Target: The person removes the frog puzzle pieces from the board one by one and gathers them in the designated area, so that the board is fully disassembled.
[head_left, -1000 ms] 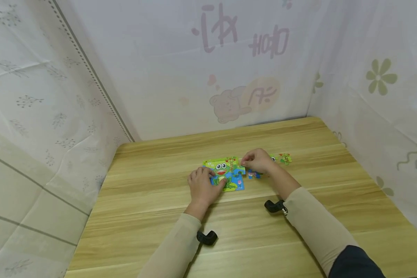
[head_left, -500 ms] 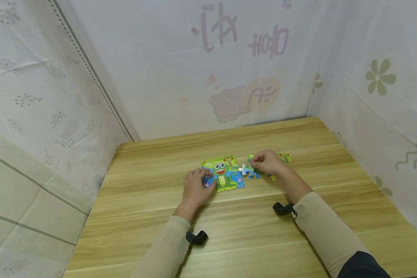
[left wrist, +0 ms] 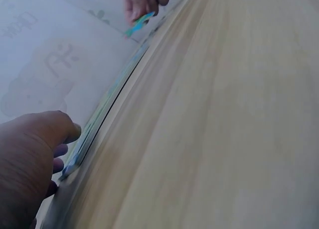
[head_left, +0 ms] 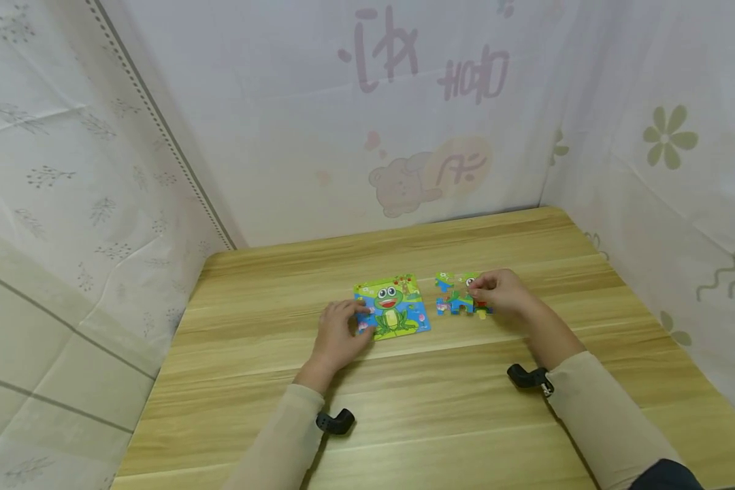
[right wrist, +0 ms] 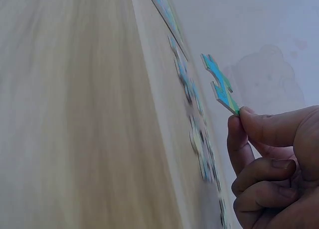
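Observation:
A flat frog picture (head_left: 398, 309) in green and blue lies on the wooden table. At its left edge rests my left hand (head_left: 339, 333), thumb near the lower corner and fingers beside the side edge. In the left wrist view, the thumb (left wrist: 67, 129) sits close over that edge. My right hand (head_left: 505, 292) is to the right, above a group of loose jigsaw pieces (head_left: 444, 306). Between thumb and index finger it pinches a blue and green jigsaw piece (right wrist: 226, 98), raised off the table in the right wrist view. Part of the group is hidden behind this hand.
The wooden table (head_left: 416, 408) runs back to a patterned cloth wall (head_left: 294, 136). More cloth hangs at the left and right. Each wrist carries a black camera mount, the left one (head_left: 335, 422) low over the tabletop.
My right hand has moved right with the jigsaw piece, from the frog picture's right side to above the loose pieces. My left hand has slid slightly left, uncovering more of the picture.

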`<state>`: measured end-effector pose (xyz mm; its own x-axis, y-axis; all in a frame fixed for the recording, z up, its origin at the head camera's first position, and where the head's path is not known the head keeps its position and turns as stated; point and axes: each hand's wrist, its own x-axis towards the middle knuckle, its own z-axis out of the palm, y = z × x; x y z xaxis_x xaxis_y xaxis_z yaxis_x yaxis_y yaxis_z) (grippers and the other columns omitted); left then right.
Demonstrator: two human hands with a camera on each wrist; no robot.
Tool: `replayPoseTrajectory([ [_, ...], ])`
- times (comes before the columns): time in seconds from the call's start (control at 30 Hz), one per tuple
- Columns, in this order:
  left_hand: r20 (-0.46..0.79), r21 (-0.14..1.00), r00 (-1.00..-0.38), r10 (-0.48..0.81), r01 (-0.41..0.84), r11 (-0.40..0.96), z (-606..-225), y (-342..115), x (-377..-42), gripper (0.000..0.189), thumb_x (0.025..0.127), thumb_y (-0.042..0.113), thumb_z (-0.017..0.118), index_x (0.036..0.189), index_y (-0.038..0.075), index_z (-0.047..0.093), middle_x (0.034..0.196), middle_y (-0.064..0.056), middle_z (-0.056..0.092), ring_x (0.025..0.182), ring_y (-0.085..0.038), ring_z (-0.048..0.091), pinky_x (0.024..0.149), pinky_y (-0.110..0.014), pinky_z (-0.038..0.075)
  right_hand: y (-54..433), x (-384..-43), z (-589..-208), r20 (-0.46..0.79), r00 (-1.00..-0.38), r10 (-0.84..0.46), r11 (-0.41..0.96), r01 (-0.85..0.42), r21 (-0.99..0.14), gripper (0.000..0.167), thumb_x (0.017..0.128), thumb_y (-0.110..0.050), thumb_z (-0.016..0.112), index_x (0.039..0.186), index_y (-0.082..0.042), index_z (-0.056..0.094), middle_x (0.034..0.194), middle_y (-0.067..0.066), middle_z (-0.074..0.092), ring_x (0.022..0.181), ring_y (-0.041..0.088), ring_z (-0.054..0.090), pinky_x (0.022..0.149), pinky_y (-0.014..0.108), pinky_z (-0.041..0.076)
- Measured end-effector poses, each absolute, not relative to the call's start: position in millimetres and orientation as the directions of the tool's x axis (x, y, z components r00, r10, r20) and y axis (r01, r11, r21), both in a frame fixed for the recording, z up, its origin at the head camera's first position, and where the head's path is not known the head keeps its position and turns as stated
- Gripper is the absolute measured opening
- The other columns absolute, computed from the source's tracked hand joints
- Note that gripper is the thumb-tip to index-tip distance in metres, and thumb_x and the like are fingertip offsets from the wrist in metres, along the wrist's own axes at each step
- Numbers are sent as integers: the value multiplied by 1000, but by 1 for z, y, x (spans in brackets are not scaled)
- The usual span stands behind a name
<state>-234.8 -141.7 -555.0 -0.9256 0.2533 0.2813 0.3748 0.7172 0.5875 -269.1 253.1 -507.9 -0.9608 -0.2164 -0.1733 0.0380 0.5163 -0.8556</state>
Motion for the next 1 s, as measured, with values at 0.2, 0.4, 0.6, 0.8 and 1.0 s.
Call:
replayPoseTrajectory([
  [0.2,285,590,-918,277,396,704,-554,-151,-232,28,90,28,81,115,17,73,143,2,63,142,-26,48,129,-51,16,277,-265,-507,-138,-973,-187,526,20,-850,23,106,-15,66,116,3,74,126,22,67,126,42,56,102,46,53],
  [0.4,273,593,-912,306,410,693,-554,-157,-230,29,92,28,82,117,16,73,144,2,62,142,-23,48,130,-51,11,297,-260,-508,-127,-977,-173,562,8,-827,28,104,-21,69,118,3,74,114,12,73,108,26,61,89,28,49],
  [0.6,275,597,-908,315,418,684,-555,-159,-230,28,92,26,83,117,17,73,144,1,62,141,-23,49,130,-54,9,315,-257,-507,-134,-978,-159,576,18,-817,31,104,-23,69,118,5,73,113,12,73,107,23,60,92,34,47],
  [0.8,272,605,-908,318,418,678,-554,-158,-230,25,92,25,82,115,18,73,144,0,62,141,-23,49,129,-56,7,333,-255,-508,-143,-976,-166,607,13,-795,34,104,-25,69,119,6,72,116,14,71,108,25,58,91,36,46],
  [1.0,268,601,-913,309,409,687,-554,-159,-230,25,92,25,83,114,17,73,144,0,62,141,-22,49,130,-53,7,347,-255,-511,-147,-975,-166,652,4,-758,33,104,-26,69,118,3,74,115,13,72,104,24,56,81,32,46],
])
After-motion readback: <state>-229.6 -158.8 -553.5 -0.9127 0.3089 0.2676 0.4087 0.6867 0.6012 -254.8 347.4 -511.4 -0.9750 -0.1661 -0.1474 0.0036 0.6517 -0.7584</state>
